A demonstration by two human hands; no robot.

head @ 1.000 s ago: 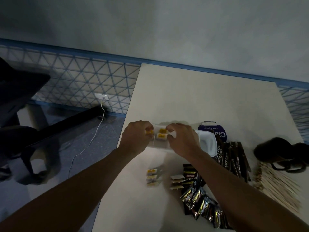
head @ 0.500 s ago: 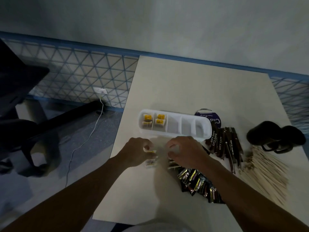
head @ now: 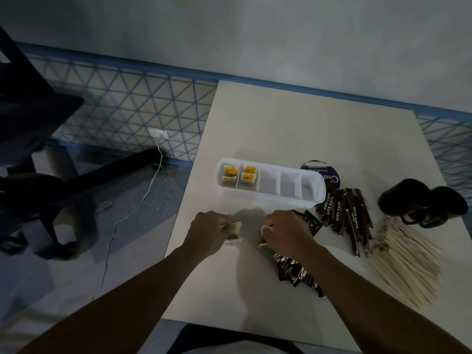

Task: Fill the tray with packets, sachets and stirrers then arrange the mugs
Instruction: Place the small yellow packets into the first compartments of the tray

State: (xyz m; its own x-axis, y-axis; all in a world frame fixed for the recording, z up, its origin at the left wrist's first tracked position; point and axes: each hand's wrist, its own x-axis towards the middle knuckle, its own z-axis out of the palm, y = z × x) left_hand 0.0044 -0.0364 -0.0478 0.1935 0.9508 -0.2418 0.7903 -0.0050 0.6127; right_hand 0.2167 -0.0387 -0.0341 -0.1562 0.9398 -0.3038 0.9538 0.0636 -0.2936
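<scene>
A white divided tray point(head: 270, 195) lies across the table, with yellow-labelled tea bags point(head: 238, 173) in its two left compartments; the other compartments hold nothing. In front of it, my left hand point(head: 210, 231) pinches a tea bag point(head: 236, 227) from a small pile, and my right hand point(head: 287, 232) pinches another tea bag point(head: 265, 229). Dark coffee sachets point(head: 298, 273) lie under my right wrist. Brown stick packets point(head: 344, 213) and a heap of wooden stirrers point(head: 406, 264) lie to the right. Two black mugs point(head: 421, 203) stand at the right edge.
A round purple lid or tub point(head: 324, 172) sits behind the tray's right end. The beige table point(head: 306, 129) ends at my left forearm, with floor, a cable and black chair legs point(head: 51, 200) beyond.
Both hands pulled back from the tray, leaving tea bags in its left compartments, and came down on the loose tea bags in front, each pinching one.
</scene>
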